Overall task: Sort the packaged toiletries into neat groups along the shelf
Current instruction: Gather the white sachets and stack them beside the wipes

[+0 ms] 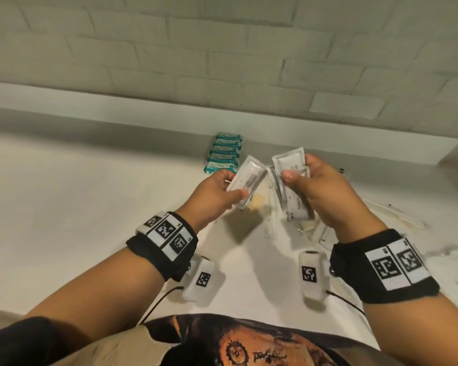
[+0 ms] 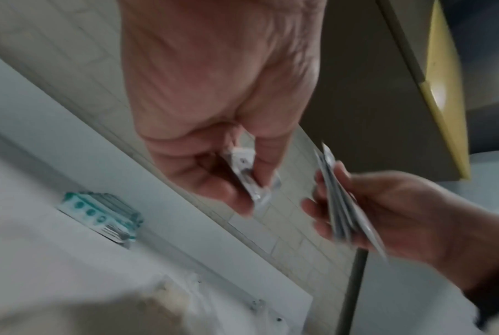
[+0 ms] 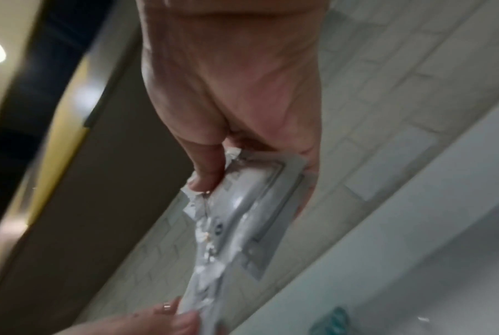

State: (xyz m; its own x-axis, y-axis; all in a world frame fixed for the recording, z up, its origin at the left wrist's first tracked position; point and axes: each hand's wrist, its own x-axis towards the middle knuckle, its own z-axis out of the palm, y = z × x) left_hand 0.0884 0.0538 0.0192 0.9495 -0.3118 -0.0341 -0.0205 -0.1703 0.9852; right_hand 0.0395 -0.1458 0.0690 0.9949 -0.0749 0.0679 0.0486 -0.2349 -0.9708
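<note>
My left hand (image 1: 233,187) pinches one flat white sachet (image 1: 247,182) between thumb and fingers, above the white shelf (image 1: 77,194). In the left wrist view the same sachet (image 2: 249,181) shows edge-on in my left hand (image 2: 236,179). My right hand (image 1: 299,178) grips a fanned bunch of several white sachets (image 1: 291,165), close to the right of the left one. The right wrist view shows that bunch (image 3: 248,204) under my thumb. A row of teal-and-white packets (image 1: 225,151) stands against the back ledge, behind my left hand.
Loose clear and white wrapped items (image 1: 315,231) lie scattered on the shelf under and right of my right hand. A pale yellowish piece (image 1: 258,200) lies below the sachets. A white brick wall (image 1: 222,48) rises behind the ledge. The shelf's left part is bare.
</note>
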